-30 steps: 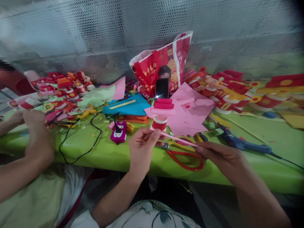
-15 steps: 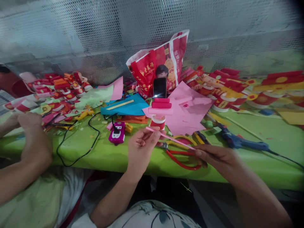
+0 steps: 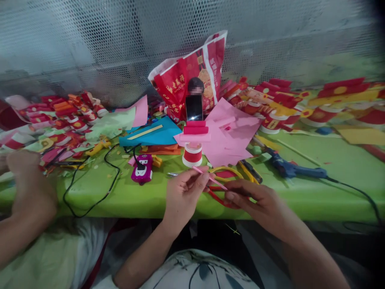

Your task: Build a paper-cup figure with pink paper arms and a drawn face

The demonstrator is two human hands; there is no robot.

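Note:
A thin pink paper strip [image 3: 217,183] slants between my two hands above the table's front edge. My left hand [image 3: 187,192] pinches its upper left part with thumb and fingers. Its lower right end is gripped by my right hand [image 3: 251,196]. Scissors with red and yellow handles [image 3: 230,171] lie beneath the hands, partly hidden by them. Just beyond stands a red and white paper cup [image 3: 192,155], with pink and red paper rolls [image 3: 196,130] above it.
A blue glue gun [image 3: 293,166] with its cord lies at right. A purple power socket [image 3: 142,170] is at left. Pink sheets [image 3: 230,138], blue paper [image 3: 150,134] and a red bag [image 3: 192,80] stand or lie behind. A co-worker's hand [image 3: 28,176] is at far left.
My right hand has come leftward, closer to my left hand, and less of the strip shows between them. The view has shifted, uncovering more of the cup.

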